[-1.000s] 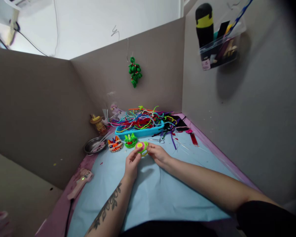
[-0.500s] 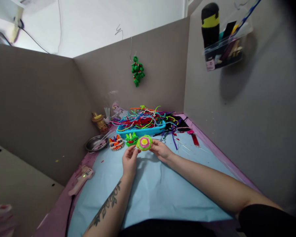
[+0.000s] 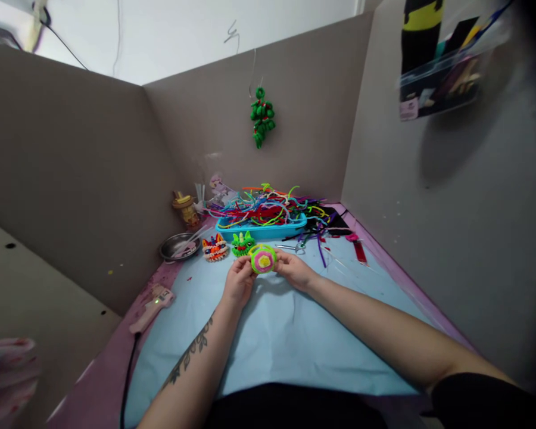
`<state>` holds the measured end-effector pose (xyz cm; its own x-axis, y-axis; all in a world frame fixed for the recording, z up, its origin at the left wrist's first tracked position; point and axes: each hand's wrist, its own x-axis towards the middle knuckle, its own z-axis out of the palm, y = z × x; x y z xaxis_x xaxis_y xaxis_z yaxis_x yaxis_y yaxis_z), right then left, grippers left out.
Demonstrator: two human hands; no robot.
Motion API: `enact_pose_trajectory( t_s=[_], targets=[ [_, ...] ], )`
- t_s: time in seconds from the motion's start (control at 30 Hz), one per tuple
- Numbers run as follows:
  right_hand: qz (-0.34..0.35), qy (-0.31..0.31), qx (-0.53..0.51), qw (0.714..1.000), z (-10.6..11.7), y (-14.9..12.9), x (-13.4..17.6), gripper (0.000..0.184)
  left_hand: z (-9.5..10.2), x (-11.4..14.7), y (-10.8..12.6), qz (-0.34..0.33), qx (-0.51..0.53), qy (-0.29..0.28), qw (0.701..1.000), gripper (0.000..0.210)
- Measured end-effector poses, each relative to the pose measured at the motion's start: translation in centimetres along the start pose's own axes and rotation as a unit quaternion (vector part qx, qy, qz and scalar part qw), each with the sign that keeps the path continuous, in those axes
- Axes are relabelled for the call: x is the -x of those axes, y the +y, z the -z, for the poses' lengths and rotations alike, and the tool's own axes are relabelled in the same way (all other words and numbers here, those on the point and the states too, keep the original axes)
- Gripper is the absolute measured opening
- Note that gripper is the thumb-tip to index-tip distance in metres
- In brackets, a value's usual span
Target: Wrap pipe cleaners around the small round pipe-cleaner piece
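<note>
Between my two hands is a round pipe-cleaner piece (image 3: pixel 264 260) with a yellow centre, a pink ring and a lime-green rim. My left hand (image 3: pixel 240 279) pinches its left edge, and my right hand (image 3: pixel 295 269) grips the right edge. It is held above the blue table cover (image 3: pixel 290 345). Just behind it sits a green fuzzy animal head (image 3: pixel 242 243), with an orange and white one (image 3: pixel 215 248) to its left. Scissors (image 3: pixel 295 247) lie beyond my right hand.
A blue tray (image 3: pixel 261 230) heaped with pipe cleaners stands at the back. On the left are a metal bowl (image 3: pixel 179 246) and a pink glue gun (image 3: pixel 154 307) with its cord. Grey panels (image 3: pixel 268 119) enclose the table; a clear bin (image 3: pixel 442 89) hangs on the right one.
The round piece has been tilted, so its yellow centre now sits lower and a green loop shows at its top. The whole view has shifted; both hands keep their hold.
</note>
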<state>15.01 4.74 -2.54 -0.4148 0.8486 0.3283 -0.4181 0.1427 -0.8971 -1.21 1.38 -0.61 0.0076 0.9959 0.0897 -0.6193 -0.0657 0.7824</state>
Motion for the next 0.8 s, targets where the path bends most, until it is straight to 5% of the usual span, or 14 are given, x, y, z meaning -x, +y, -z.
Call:
enact_pose_trajectory(
  t_s=[0.17, 0.53, 0.8],
  targets=[
    [0.0, -0.001, 0.052, 0.999, 0.2, 0.1, 0.0, 0.026, -0.5, 0.3, 0.5, -0.009, -0.012, -0.019, 1.0, 0.046],
    [-0.011, -0.01, 0.086, 0.996, 0.2, -0.2, 0.2, 0.026, 0.0, 0.0, 0.5, -0.018, -0.072, 0.032, 0.997, 0.047],
    [-0.071, 0.168, -0.038, 0.983, 0.4, 0.0, -0.5, 0.028, 0.4, -0.4, -0.7, -0.048, -0.208, 0.129, 0.968, 0.042]
  ],
)
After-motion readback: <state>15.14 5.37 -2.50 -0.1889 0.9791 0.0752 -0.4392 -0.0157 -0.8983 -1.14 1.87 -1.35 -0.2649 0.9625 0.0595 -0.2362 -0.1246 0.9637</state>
